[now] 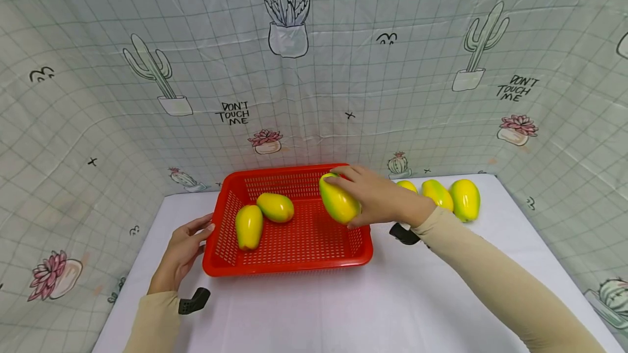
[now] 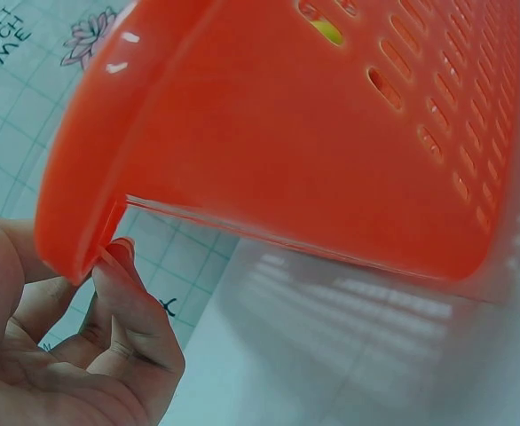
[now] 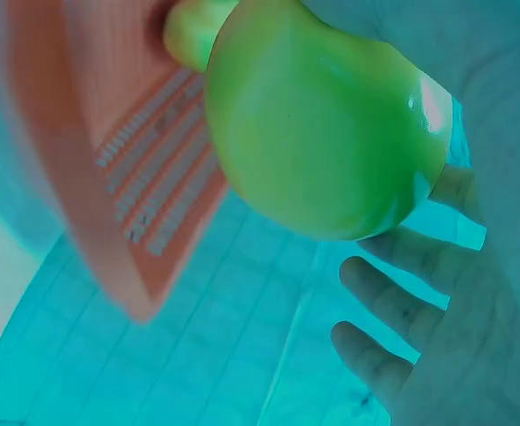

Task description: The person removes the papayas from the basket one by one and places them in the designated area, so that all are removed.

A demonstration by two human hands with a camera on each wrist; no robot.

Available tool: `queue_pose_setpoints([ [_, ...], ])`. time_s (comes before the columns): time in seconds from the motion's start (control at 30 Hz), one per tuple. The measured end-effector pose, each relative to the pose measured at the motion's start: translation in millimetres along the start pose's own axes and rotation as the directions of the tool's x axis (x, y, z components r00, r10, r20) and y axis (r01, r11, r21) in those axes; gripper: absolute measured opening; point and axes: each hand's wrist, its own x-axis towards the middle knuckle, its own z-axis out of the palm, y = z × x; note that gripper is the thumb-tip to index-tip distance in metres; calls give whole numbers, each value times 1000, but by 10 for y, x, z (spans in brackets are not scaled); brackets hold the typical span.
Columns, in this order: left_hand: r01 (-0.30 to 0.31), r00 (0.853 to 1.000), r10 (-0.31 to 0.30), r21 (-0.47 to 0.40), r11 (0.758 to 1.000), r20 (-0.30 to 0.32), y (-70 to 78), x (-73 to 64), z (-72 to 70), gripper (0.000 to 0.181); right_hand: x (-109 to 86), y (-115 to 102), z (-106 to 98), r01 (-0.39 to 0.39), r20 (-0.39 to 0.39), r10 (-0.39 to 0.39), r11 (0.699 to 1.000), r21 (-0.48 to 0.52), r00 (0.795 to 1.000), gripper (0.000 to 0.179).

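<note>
Table, lower frame. Your left hand pinches the red basket's left rim, likely steadying it; right hand grips a mango (yellow-green) over its right end.

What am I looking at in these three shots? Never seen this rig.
No robot: a person works bare-handed. The wide picture comes from a head-worn camera looking forward and down; the two close-ups come from cameras on the left and right wrists. On the white surface sits a red basket with two yellow fruits inside; three more lie to its right. The right grip holds another fruit at the basket's right side; the left grip holds the opposite side.
</note>
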Motion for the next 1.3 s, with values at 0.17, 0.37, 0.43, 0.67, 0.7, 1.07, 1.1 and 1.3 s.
queue_pose_setpoints([
  [0.17,0,1000,0,-4,1000,0,-4,-4,1,62,-253,142,-49,-47,-60,48,999,12,997,102],
  [0.37,-1,1000,1,1,1000,-1,-2,-9,-2,61,-514,290,-13,-73,-128,75,997,21,989,98],
  [0.43,-3,1000,3,4,1000,-4,-3,-8,-1,61,-591,325,4,-83,-134,85,996,22,987,96],
  [0.67,-6,1000,6,1,1000,-11,-19,0,10,61,-816,406,91,-126,-140,130,991,36,982,93],
  [0.7,-6,1000,6,-1,1000,-11,-23,3,12,61,-845,413,106,-133,-142,138,990,39,980,93],
  [1.07,10,1000,-10,-1,1000,-13,-45,14,22,61,-1145,474,324,-206,-120,210,977,48,970,94],
  [1.1,11,1000,-11,-1,1000,-13,-44,15,21,61,-1169,475,344,-210,-119,215,976,50,969,93],
  [1.3,20,1000,-20,-5,1000,-11,-35,21,17,62,-1278,493,448,-210,-143,215,976,50,966,90],
])
